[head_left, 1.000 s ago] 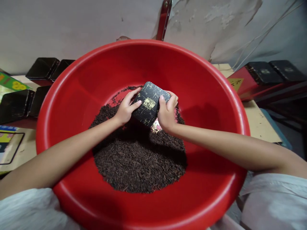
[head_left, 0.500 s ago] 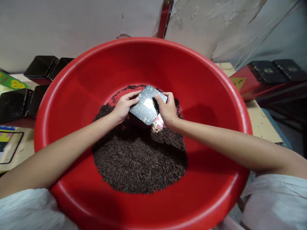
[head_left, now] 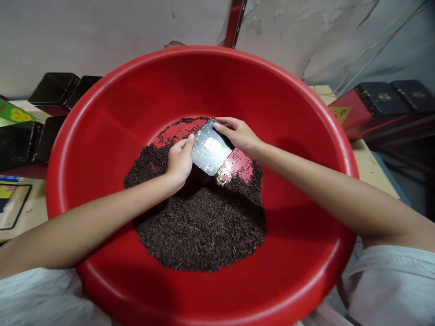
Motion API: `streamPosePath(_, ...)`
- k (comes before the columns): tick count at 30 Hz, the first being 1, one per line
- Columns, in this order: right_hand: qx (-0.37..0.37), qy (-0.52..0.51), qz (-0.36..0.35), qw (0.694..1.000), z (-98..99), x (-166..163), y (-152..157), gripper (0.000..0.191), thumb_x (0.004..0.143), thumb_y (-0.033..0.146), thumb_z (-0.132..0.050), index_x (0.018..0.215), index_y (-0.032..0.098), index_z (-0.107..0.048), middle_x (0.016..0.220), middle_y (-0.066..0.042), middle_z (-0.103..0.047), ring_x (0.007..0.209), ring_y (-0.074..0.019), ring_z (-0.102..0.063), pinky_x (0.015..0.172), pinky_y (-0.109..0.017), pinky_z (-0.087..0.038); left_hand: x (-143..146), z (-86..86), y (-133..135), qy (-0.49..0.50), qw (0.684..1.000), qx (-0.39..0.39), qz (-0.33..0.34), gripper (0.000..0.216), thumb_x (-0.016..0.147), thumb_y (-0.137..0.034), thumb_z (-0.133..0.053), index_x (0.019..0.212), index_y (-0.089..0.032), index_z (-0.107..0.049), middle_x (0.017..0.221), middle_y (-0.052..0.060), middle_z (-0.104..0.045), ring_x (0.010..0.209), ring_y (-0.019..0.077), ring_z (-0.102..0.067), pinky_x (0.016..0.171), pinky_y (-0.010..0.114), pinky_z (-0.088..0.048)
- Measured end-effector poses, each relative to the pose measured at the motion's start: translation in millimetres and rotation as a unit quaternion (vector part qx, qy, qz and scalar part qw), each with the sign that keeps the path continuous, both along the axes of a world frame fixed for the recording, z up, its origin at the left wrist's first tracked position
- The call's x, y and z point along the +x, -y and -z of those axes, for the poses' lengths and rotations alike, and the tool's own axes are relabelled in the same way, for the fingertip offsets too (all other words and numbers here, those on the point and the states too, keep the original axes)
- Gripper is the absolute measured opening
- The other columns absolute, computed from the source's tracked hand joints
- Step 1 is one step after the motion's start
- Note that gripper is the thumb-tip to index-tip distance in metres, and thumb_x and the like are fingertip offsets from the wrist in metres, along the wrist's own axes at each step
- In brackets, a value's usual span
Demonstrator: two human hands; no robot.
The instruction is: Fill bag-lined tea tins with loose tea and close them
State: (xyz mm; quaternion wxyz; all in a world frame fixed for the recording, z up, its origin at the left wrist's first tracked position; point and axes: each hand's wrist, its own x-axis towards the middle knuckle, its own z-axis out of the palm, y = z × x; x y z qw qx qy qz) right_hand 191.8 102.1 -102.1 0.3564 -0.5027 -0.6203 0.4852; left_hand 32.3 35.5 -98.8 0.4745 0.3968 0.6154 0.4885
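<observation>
A square-edged tin (head_left: 211, 147) with a dark, gold-flecked top is tilted low inside the red basin (head_left: 292, 149), its top facing me. My left hand (head_left: 181, 160) grips the tin's left side, thumb along the edge and the other fingers mostly hidden. At the far right corner, my right hand (head_left: 238, 133) holds it, thumb on the top and fingers round the back edge. Below the tin lies a heap of loose dark-brown dried leaves, like tea (head_left: 204, 231). A shiny pinkish-red patch with gold print shows at the tin's lower right, with leaf bits around it.
Dark-topped tins (head_left: 54, 90) stand left of the basin, beside a green box (head_left: 18, 113) with yellow flowers. More red tins with dark tops (head_left: 382, 97) stand at the right. Behind rises a peeling wall (head_left: 136, 27) with a red post (head_left: 234, 22).
The tin has turned slightly and shifted a little to the right. My left hand has moved right and down along its side; my right hand has slid up to the far corner.
</observation>
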Motion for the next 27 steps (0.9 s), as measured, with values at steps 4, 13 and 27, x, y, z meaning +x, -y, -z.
streamPosePath(4,-0.050,0.031,-0.007,0.998,-8.6,-0.4,1.5,0.039,0.074,0.055,-0.065,0.085,0.018,-0.065,0.083,-0.006,-0.066,0.073,-0.0152,-0.058,0.071,-0.032,-0.048,-2.0,1.5,1.9,0.026,0.999,-0.001,0.036,0.036,0.090,-0.039,-0.046,0.064,-0.016,-0.057,0.061,0.003,-0.058,0.057,0.0123,-0.048,0.058,0.025,-0.038)
streamPosePath(13,-0.129,-0.025,-0.047,0.990,-14.4,-0.2,-1.9,0.025,0.082,0.046,-0.062,0.081,0.021,-0.058,0.083,-0.004,-0.064,0.074,-0.0143,-0.057,0.067,-0.027,-0.047,-3.6,14.3,4.4,0.082,0.993,0.049,0.064,0.039,0.072,-0.051,-0.065,0.087,-0.014,-0.066,0.090,0.006,-0.068,0.082,0.0166,-0.056,0.076,0.027,-0.042)
streamPosePath(27,-0.039,0.114,-0.084,0.989,-17.1,1.7,-3.7,0.028,0.087,0.042,-0.055,0.073,0.018,-0.051,0.067,0.001,-0.048,0.062,-0.0101,-0.042,0.059,-0.025,-0.036,-7.9,22.1,-6.4,0.007,0.993,0.063,0.096,0.029,0.083,-0.042,-0.052,0.088,-0.016,-0.064,0.093,0.007,-0.068,0.090,0.0193,-0.058,0.085,0.031,-0.045)
